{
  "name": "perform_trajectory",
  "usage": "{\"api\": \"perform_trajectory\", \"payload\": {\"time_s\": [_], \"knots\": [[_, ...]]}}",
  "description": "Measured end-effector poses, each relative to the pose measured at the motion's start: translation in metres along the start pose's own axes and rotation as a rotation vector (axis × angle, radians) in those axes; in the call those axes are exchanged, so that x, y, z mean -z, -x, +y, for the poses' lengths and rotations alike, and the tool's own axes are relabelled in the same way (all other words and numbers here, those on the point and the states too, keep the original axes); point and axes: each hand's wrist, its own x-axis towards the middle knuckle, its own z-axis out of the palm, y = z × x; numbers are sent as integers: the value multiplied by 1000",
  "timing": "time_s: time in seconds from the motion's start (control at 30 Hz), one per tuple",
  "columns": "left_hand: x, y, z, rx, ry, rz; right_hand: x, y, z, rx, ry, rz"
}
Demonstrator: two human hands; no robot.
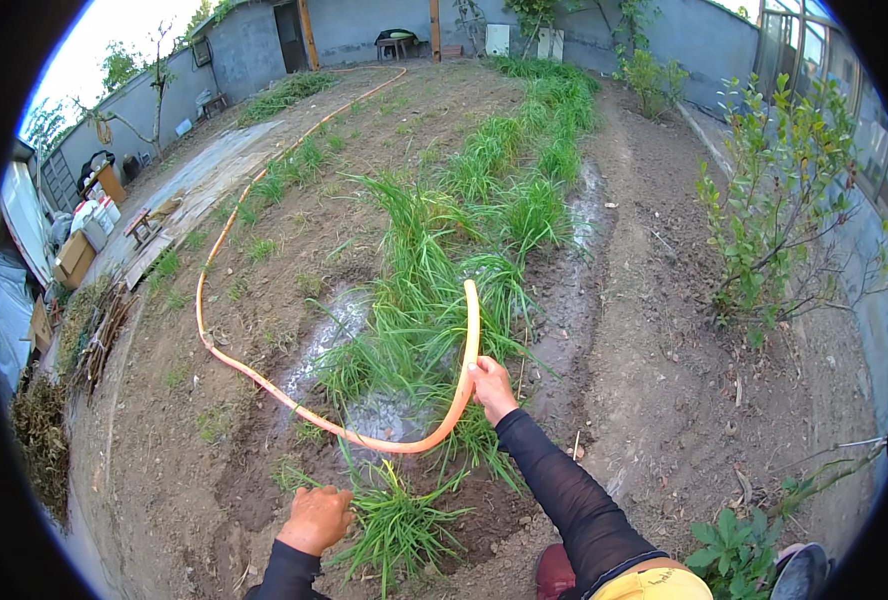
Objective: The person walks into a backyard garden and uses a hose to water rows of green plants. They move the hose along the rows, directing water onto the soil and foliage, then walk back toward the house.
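Observation:
My right hand [493, 388] grips an orange garden hose [384, 444] a little below its free end, which curves up and away over the bed. Long green grass-like leaves [421, 270] stand in a dense row under and beyond the hose end. Water [387, 416] lies in a puddle just past the hose's bend. Any flow at the mouth of the hose is hard to make out. At the lower left, my left hand [316, 517] hovers with fingers curled beside a separate leafy clump [399, 521]. Whether it holds a leaf is hidden.
The hose runs back along the left soil [151, 420] towards a grey wall [361, 34]. Wet mud [564, 345] borders the row's right side. A leafy shrub [774, 225] stands at right. Cardboard boxes [76, 259] and bundled sticks [106, 337] lie left. My dark red shoe [555, 571] is below.

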Motion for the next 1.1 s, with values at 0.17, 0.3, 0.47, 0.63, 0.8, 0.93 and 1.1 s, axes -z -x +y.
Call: {"api": "perform_trajectory", "payload": {"time_s": [0.17,0.3,0.47,0.63,0.8,0.93,1.1], "knots": [[-1,-4,3,-13,-59,-23,-1,2,-5,-13,-8,-3],[-1,-5,6,-18,-53,-12,3,1,-1,12,1,-13],[0,-5,5,-27,-26,-2,4,4,-5,-19,9,-27],[-3,-5,5,-10,-36,-11,3,7,-11,-8,-19,-12],[0,-8,7,-29,-28,48,3,4,-6,19,55,-37],[1,-14,12,-82,31,163,-1,7,-10,5,64,-45],[7,-22,19,-108,30,124,-6,9,-13,-15,101,-65]]}}
